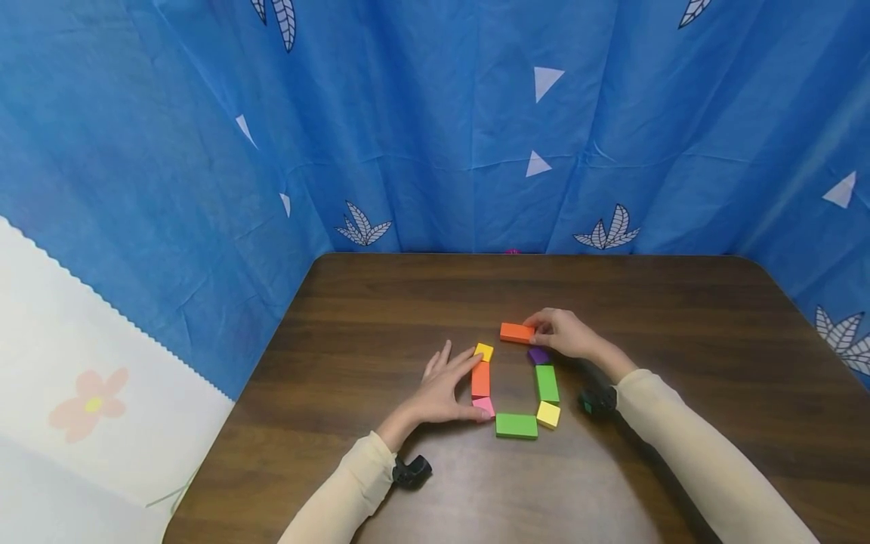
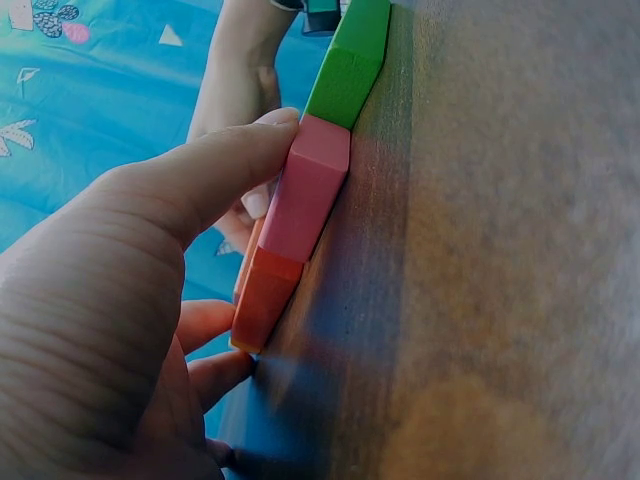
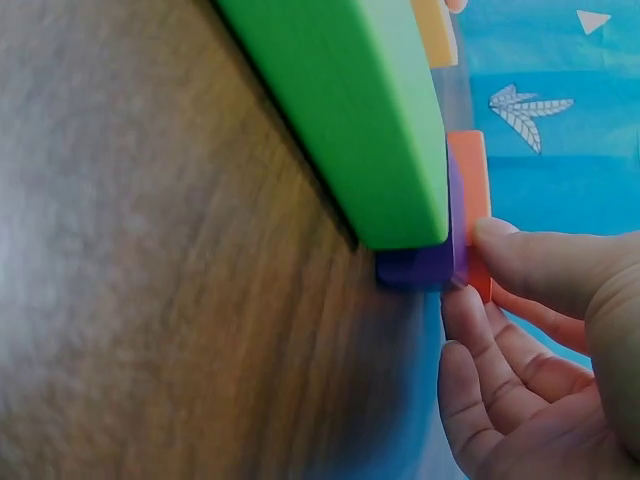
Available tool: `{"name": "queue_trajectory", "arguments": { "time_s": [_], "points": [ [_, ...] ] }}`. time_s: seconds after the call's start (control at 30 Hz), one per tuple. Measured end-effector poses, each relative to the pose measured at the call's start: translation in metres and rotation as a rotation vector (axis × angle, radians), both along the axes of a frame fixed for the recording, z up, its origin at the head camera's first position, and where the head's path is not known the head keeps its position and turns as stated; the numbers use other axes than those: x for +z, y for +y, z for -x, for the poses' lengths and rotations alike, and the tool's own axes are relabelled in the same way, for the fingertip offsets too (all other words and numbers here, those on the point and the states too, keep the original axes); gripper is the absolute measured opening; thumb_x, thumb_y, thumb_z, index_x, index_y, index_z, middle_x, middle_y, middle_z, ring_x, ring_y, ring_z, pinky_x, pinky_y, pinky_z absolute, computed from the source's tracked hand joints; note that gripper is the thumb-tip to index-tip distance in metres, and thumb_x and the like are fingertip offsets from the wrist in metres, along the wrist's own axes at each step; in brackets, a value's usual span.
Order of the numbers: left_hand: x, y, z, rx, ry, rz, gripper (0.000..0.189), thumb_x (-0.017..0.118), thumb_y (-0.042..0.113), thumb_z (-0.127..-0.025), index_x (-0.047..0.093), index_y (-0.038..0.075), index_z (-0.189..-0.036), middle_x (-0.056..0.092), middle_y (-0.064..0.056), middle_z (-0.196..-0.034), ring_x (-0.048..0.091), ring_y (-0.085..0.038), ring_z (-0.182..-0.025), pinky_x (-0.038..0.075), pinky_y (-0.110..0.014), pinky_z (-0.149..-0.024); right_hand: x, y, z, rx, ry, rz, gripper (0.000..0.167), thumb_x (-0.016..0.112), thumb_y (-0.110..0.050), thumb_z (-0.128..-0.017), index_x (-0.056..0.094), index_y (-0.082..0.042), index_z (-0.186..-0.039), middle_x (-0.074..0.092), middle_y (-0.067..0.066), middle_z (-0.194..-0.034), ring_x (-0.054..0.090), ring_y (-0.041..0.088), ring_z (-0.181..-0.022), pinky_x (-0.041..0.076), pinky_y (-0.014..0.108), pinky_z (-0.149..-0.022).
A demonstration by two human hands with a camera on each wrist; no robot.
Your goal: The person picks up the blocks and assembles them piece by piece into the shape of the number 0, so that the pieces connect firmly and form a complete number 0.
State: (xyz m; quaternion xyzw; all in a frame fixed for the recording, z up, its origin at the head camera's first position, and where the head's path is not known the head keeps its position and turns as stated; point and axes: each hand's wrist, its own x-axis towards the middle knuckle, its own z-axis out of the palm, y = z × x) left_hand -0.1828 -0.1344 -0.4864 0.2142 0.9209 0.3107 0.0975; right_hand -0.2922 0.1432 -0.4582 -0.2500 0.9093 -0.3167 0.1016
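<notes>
Colored wooden blocks form a ring on the table. My right hand [image 1: 566, 334] pinches the right end of an orange block [image 1: 515, 332] at the ring's far side, just beyond a purple block [image 1: 538, 356]. On the left side, my left hand [image 1: 438, 394] is spread along a row of three blocks. Its thumb touches the pink block [image 2: 308, 190], and its index fingertip is at the small yellow block [image 1: 484, 350]. Between those two lies another orange block [image 1: 480, 379]. Seen from the right wrist, the purple block partly covers the pinched orange block [image 3: 472, 180].
A green block [image 1: 516, 426] forms the ring's near side. On the right side are a pale yellow block [image 1: 548, 414] and a second green block [image 1: 547, 384]. The brown wooden table [image 1: 680, 317] ends at a blue curtain [image 1: 435, 113]. Each wrist wears a black camera.
</notes>
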Motion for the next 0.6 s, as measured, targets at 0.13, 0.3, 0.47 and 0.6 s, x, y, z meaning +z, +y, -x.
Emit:
{"name": "queue_trajectory", "arguments": {
  "time_s": [0.13,0.3,0.47,0.6],
  "points": [
    [-0.001,0.0009,-0.0001,0.002,-0.003,-0.005,0.097,0.077,0.056,-0.073,0.034,0.024,-0.153,0.022,0.002,-0.163,-0.005,-0.033,-0.152,0.002,-0.059,-0.119,0.0003,-0.0015,-0.0022,0.006,0.005,-0.001,0.032,0.07,-0.014,-0.09,0.067,-0.003,-0.119,0.066,0.012,-0.106,0.058,0.022,-0.09,0.055,0.04,-0.083],
    [-0.0021,0.0015,-0.0004,0.005,-0.005,0.006,0.097,0.077,0.057,-0.073,0.033,0.025,-0.153,0.021,0.004,-0.163,-0.006,-0.031,-0.152,0.001,-0.057,-0.12,0.0015,-0.0024,-0.0037,0.018,-0.015,-0.005,0.032,0.069,-0.014,-0.09,0.067,-0.004,-0.12,0.066,0.012,-0.109,0.058,0.022,-0.092,0.055,0.042,-0.085],
    [-0.003,0.0019,-0.0007,0.006,-0.003,0.007,0.097,0.077,0.057,-0.073,0.033,0.025,-0.153,0.021,0.005,-0.163,-0.006,-0.031,-0.153,0.001,-0.056,-0.12,0.0026,-0.0036,-0.0053,0.042,-0.037,-0.002,0.031,0.068,-0.014,-0.091,0.067,-0.004,-0.12,0.066,0.013,-0.112,0.058,0.022,-0.093,0.055,0.043,-0.086],
    [-0.0031,0.0024,-0.0008,0.009,-0.006,0.005,0.097,0.077,0.057,-0.073,0.033,0.025,-0.153,0.021,0.005,-0.163,-0.006,-0.031,-0.152,0.001,-0.057,-0.12,0.0034,-0.0049,-0.0069,0.051,-0.054,-0.007,0.031,0.069,-0.015,-0.09,0.067,-0.005,-0.12,0.066,0.013,-0.113,0.058,0.022,-0.092,0.055,0.041,-0.086]
  ]
}}
